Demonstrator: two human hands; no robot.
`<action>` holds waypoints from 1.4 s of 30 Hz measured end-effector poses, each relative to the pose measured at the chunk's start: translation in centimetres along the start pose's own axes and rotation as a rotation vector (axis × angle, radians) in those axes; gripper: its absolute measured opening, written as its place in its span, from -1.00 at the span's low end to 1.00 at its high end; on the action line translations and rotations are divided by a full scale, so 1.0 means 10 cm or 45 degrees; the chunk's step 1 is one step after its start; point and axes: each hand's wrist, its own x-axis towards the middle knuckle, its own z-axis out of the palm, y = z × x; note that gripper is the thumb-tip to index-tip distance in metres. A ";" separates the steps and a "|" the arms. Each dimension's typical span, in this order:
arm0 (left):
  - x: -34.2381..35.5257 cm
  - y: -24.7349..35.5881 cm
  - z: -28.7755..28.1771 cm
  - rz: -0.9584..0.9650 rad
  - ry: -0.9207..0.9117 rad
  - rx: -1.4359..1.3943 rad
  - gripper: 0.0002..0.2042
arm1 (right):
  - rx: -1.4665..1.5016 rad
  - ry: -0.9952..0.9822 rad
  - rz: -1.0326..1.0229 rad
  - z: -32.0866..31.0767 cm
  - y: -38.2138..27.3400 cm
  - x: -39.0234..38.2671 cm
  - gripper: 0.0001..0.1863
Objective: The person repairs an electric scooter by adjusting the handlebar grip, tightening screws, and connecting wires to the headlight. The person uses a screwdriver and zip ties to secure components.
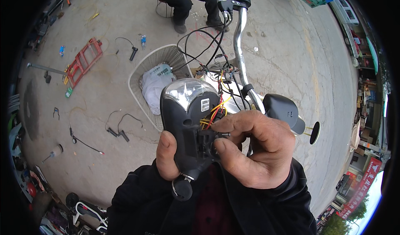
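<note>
My left hand (167, 155) is closed around a black electric-bike headlight housing (177, 126) with a clear lens at its top; only the thumb shows, the other fingers are behind it. A key with a black round head (182, 188) sticks out of its lower end. Red and yellow wires (216, 113) come out of the housing's open back. Beside that opening, my right hand (262, 149) pinches a small dark cylindrical piece (224, 134) between thumb and forefinger. How the piece meets the housing is hard to make out.
Beyond my hands are a chrome handlebar (241, 47), loose black cables (208, 39) and a pale basket (135, 74) holding a white bag (156, 85). A black mirror (281, 110) lies right. Tools and a red frame (83, 62) lie leftward. A seated person (179, 6) is ahead.
</note>
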 end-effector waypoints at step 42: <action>0.05 0.14 0.44 0.075 0.060 0.107 0.01 | 0.085 0.038 -0.410 -0.12 0.31 -0.23 -0.94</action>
